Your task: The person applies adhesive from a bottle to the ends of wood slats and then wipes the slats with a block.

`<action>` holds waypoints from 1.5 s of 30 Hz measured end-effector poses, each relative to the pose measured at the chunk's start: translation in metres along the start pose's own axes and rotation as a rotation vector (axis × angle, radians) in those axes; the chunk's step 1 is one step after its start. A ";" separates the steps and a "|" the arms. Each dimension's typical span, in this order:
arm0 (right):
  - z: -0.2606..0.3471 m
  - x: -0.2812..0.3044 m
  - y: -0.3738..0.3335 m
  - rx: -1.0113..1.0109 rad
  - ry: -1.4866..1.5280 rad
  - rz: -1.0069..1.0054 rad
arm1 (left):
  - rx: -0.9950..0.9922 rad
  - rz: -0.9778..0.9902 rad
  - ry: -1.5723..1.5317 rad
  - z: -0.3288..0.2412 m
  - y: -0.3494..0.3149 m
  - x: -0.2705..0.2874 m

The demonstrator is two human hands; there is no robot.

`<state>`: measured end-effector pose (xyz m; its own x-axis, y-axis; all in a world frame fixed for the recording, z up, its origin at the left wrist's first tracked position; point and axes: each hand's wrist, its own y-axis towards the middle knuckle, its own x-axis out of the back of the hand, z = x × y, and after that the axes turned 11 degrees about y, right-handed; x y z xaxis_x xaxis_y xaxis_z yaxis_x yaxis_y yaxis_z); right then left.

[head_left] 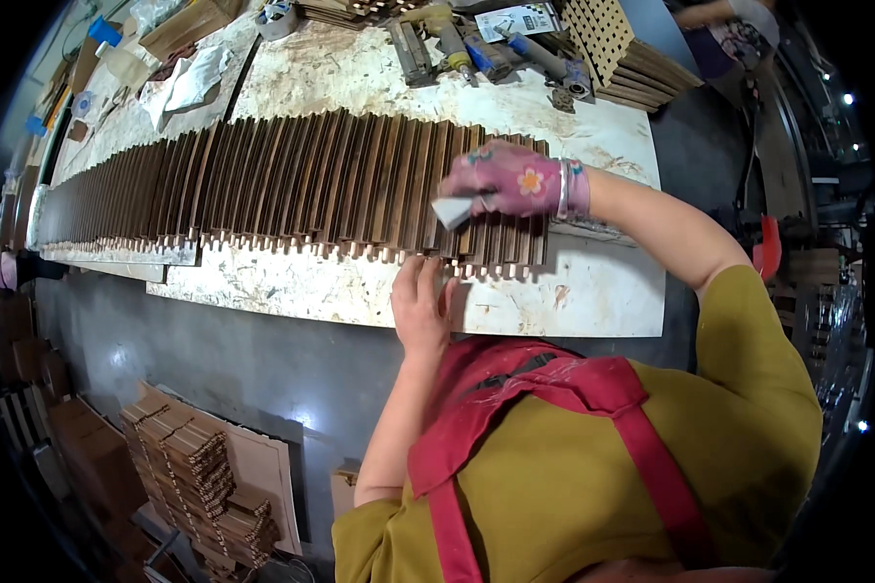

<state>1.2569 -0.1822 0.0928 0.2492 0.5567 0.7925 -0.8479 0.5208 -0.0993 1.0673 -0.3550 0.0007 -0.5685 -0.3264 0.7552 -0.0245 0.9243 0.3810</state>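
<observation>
A long row of dark brown wooden strips (pixel 311 175) lies side by side across the worktable, with pale round pegs (pixel 316 250) sticking out at their near ends. My right hand (pixel 515 185), in a pink flowered glove, is closed around a light grey block (pixel 451 211). The block rests over the strips toward the right part of the row; its exact kind cannot be made out. My bare left hand (pixel 422 309) has its fingers stretched out against the near ends of the strips, among the pegs, just left of the block.
The white, stained worktable (pixel 603 291) carries power tools (pixel 457 53), a stack of perforated boards (pixel 622 58) and a white cloth (pixel 192 80) at the back. Bundled wooden pieces (pixel 190 476) stand on the floor at lower left. Other people (pixel 734 34) show at far right and far left.
</observation>
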 end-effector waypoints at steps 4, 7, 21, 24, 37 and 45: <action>-0.046 0.027 0.019 -0.172 0.008 -0.535 | 0.010 -0.020 -0.024 -0.010 0.004 -0.002; -0.014 0.008 0.018 -0.204 -0.117 -0.225 | 0.056 -0.049 -0.017 -0.010 0.006 -0.004; -0.008 0.001 -0.026 0.100 -0.064 -0.165 | 0.014 -0.090 0.136 -0.040 -0.010 -0.019; 0.007 0.007 -0.048 0.246 0.026 -0.017 | 0.014 -0.098 0.137 -0.040 -0.011 -0.019; -0.038 0.022 -0.033 0.179 0.070 -0.359 | -0.017 -0.029 0.107 -0.046 -0.005 -0.015; -0.005 -0.013 -0.069 0.338 -0.019 -0.144 | 0.004 -0.055 0.159 -0.050 -0.007 -0.019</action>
<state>1.3144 -0.2219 0.0861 0.3712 0.4795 0.7951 -0.9123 0.3479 0.2162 1.1195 -0.3652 0.0108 -0.4290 -0.4037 0.8081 -0.0554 0.9047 0.4225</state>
